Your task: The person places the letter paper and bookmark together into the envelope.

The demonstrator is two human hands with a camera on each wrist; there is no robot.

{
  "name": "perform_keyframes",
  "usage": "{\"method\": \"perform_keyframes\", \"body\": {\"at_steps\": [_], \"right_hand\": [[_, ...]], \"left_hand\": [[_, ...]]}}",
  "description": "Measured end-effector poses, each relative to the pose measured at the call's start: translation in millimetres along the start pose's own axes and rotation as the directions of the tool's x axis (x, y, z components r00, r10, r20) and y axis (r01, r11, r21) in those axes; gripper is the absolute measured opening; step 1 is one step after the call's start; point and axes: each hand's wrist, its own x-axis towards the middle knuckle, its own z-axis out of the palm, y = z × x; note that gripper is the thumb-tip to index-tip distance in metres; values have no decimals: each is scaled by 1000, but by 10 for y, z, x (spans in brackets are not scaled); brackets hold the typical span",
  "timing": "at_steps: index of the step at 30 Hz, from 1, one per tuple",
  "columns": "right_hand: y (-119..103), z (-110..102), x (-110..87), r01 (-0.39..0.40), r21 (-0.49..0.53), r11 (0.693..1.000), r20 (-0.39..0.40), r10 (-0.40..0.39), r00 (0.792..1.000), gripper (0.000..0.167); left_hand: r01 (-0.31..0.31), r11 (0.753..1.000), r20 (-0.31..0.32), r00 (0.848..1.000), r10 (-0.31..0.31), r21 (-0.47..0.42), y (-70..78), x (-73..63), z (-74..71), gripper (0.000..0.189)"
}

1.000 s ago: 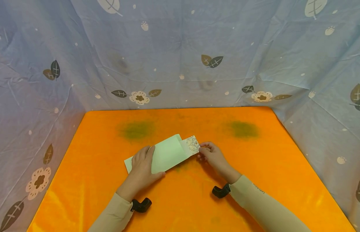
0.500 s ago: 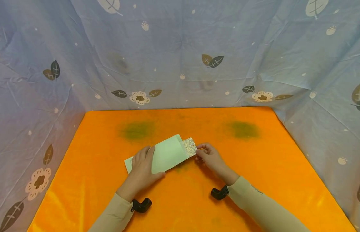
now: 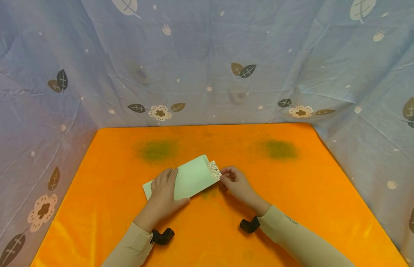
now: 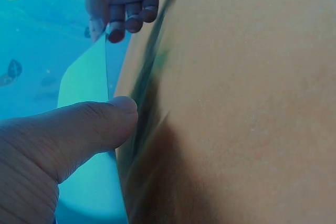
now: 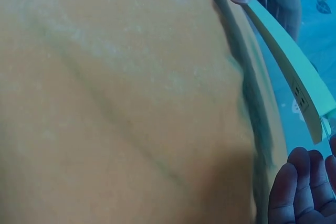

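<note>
A pale green envelope (image 3: 195, 178) is held at a slant, its right end higher. My left hand (image 3: 163, 191) grips its left part, thumb (image 4: 100, 124) along the near edge and fingers over the far side. Out of the envelope's right end sticks a short piece of a speckled card (image 3: 214, 171); the rest of the card is hidden inside. My right hand (image 3: 237, 185) pinches the card's outer corner between thumb and forefinger, close to the envelope's mouth. Its other fingers (image 5: 302, 182) are loosely bent below the envelope in the right wrist view.
An orange cloth (image 3: 287, 178) with two dark green patches covers the table. Grey-blue patterned curtains (image 3: 207, 66) stand behind and on both sides. A black wrist device (image 3: 163, 236) sits on the left cuff, and another wrist device (image 3: 249, 224) on the right cuff.
My right hand has moved left, and the speckled card has slid farther into the envelope, so less of it shows. My left hand and the envelope have stayed in place.
</note>
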Motion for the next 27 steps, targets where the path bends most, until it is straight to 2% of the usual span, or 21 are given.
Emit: {"method": "perform_keyframes", "body": {"at_steps": [8,15,27], "right_hand": [[-262,80,-131,41,-56,998,61,-38,997,22],[24,86,-36,84,-127,988,74,-75,994,23],[23,120,-76,148,-227,963,122,-122,985,27]], "left_hand": [[8,1000,12,1000,-8,-12,12,-10,9,106],[8,1000,7,1000,-8,-7,14,-30,11,105],[22,1000,-3,1000,-22,0,-17,-37,19,105]]}}
